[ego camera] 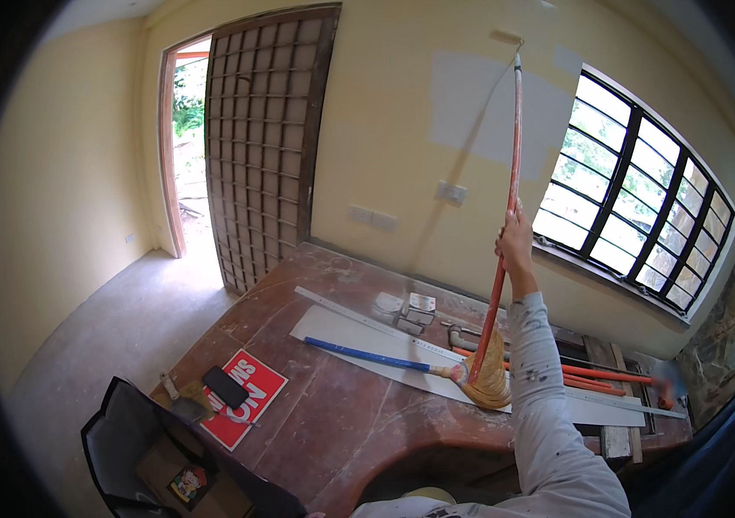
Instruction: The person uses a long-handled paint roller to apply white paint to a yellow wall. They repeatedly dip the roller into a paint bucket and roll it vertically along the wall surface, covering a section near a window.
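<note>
My right hand (pixel 515 239) grips a long reddish pole (pixel 516 152) marked with paint. A paint roller (pixel 507 37) sits at the pole's upper end, high against the cream-yellow wall (pixel 380 129). Below the roller the wall bears a paler patch (pixel 471 97). The pole's lower end passes in front of a straw broom (pixel 494 382) with a blue handle (pixel 367 353), which lies on the reddish counter (pixel 316 421). A paint-spotted grey sleeve covers my right arm. My left hand is out of view.
A barred window (pixel 639 181) is right of the pole; a lattice door (pixel 264 149) stands left. Switch boxes (pixel 416 311), a white board (pixel 335 330), orange pipes (pixel 601 375), a red sign (pixel 257 395) and a dark phone-like object (pixel 225 386) lie on the counter. A black bag (pixel 115 440) holds a carton.
</note>
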Available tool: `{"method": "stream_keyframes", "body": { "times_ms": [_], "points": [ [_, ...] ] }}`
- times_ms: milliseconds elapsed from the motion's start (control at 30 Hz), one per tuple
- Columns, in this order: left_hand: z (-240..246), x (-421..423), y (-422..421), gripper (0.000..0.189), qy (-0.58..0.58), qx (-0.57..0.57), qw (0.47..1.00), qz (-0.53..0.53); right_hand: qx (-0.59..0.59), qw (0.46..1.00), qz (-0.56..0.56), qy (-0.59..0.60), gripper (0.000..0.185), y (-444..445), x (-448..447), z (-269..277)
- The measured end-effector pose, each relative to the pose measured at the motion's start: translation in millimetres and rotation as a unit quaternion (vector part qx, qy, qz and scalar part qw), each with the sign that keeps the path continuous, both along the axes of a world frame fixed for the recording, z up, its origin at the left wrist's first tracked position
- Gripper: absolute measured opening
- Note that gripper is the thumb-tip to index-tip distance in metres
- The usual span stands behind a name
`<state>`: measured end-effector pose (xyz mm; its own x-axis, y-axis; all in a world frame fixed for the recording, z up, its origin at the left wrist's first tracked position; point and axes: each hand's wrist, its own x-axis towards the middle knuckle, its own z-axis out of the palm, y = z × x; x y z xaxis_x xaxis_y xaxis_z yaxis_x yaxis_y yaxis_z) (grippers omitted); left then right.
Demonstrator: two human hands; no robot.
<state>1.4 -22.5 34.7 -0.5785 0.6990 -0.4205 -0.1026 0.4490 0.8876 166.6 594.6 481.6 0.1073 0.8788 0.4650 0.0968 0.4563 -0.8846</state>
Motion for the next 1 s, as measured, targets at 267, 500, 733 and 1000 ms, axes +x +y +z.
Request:
{"method": "stream_keyframes", "body": {
  "times_ms": [267,500,733,1000],
  "points": [
    [-11.4,-3.3,-0.8,0.028,0.04,0.023,0.999,-0.019,-0.022,0.998,0.02,0.06,0.052,-25.8,17.2,-18.3],
    [-9.7,-3.7,1.0,0.034,0.024,0.003,1.0,-0.017,-0.017,0.997,0.016,0.078,0.05,-33.3,40.4,-16.7],
    [-9.6,-0.4,5.8,0.038,0.025,0.003,1.0,-0.006,-0.012,0.999,-0.007,0.053,0.05,-12.4,63.0,-1.4],
    [-10.3,0.9,2.2,0.036,0.043,0.021,0.999,-0.009,0.016,0.999,0.003,0.041,0.049,18.1,68.8,59.2]
  ]
}}
